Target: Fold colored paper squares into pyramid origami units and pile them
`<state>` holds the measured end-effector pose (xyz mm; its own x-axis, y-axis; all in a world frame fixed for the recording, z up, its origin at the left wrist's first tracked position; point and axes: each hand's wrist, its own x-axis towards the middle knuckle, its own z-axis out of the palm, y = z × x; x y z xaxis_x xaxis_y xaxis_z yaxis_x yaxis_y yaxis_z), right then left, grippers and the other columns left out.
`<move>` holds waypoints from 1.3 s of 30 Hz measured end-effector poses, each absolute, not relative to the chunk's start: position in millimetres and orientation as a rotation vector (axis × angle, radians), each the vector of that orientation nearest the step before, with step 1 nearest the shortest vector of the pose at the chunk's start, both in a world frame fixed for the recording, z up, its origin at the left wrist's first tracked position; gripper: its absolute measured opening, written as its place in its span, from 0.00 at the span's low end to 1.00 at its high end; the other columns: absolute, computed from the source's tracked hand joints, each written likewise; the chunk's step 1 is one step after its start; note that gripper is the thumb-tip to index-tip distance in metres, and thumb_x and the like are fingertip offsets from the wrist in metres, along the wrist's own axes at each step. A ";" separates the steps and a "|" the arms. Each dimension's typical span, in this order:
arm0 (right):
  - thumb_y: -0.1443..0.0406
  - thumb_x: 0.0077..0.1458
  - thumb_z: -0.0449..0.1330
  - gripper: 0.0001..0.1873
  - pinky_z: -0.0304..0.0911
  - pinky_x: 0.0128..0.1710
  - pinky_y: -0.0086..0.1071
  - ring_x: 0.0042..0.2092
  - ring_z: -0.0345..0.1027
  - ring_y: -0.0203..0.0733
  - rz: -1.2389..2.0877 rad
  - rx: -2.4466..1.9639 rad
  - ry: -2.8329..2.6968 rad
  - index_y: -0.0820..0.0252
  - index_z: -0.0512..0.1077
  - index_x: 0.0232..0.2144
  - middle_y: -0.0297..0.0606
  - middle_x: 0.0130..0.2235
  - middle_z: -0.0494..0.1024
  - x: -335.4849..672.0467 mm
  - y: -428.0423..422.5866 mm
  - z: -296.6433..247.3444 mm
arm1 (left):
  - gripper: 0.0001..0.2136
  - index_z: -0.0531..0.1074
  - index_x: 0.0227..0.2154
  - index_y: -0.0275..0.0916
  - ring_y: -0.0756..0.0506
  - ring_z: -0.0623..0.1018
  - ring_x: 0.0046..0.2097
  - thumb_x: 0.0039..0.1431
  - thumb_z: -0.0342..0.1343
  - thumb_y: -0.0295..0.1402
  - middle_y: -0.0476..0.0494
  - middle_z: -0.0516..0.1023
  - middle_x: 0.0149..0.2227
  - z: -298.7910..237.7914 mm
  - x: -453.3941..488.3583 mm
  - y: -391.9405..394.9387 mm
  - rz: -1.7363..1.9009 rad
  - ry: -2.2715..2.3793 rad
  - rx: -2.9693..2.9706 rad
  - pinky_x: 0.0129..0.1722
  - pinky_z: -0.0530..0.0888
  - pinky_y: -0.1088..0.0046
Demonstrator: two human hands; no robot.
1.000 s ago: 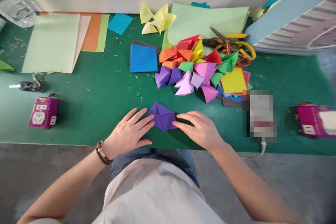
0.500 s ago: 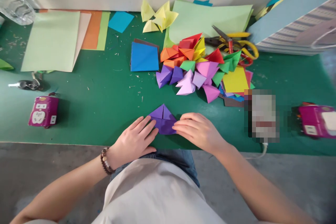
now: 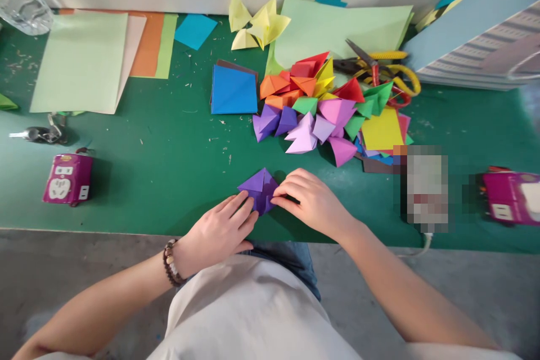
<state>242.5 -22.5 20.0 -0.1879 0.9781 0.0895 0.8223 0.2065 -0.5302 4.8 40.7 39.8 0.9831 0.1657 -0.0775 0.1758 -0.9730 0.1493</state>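
On green matting (image 3: 139, 180), fingers of left hand (image 3: 217, 230) and right hand (image 3: 310, 202) pinch purple origami (image 3: 258, 191).

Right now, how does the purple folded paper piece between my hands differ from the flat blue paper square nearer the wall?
The purple folded paper piece is held between your left hand and right hand, while the blue paper square sits untouched. The purple piece has raised folds and a pointed top; the blue square lies flat. The purple piece also looks somewhat smaller. Both are coloured paper over the green work surface.
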 end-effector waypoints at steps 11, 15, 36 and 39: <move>0.61 0.58 0.61 0.09 0.58 0.36 0.37 0.36 0.64 0.44 0.343 -1.795 -2.185 0.57 0.70 0.28 0.36 0.29 0.75 231.9 -18.1 21.3 | 0.28 0.69 0.53 0.31 0.32 0.64 0.63 0.59 0.54 0.49 0.36 0.70 0.57 37.1 3.0 40.3 -0.015 0.221 2.930 0.60 0.65 0.57; 0.63 0.56 0.63 0.08 0.56 0.35 0.36 0.36 0.64 0.43 0.240 -1.823 -2.247 0.60 0.70 0.28 0.36 0.28 0.75 228.3 -17.9 24.8 | 0.28 0.68 0.53 0.29 0.31 0.65 0.62 0.60 0.53 0.50 0.35 0.71 0.56 34.2 2.3 38.9 0.058 0.230 2.911 0.58 0.67 0.56; 0.62 0.54 0.65 0.09 0.54 0.34 0.36 0.36 0.64 0.43 0.186 -1.921 -2.237 0.60 0.70 0.27 0.35 0.28 0.74 223.9 -18.5 26.4 | 0.32 0.63 0.58 0.32 0.35 0.64 0.62 0.60 0.52 0.52 0.39 0.72 0.55 27.5 7.4 30.9 0.052 0.362 2.906 0.61 0.63 0.59; 0.63 0.54 0.65 0.09 0.53 0.34 0.36 0.36 0.64 0.43 0.214 -1.944 -2.228 0.60 0.70 0.27 0.35 0.28 0.74 222.9 -18.2 28.1 | 0.32 0.64 0.58 0.31 0.35 0.64 0.62 0.59 0.53 0.51 0.40 0.72 0.55 28.4 8.1 30.9 0.045 0.359 2.930 0.61 0.63 0.59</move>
<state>222.9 -18.2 28.1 -0.1310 0.9907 0.0382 0.9652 0.1362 -0.2231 8.1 30.9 28.4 0.9702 0.2420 0.0074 0.2362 -0.9529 0.1900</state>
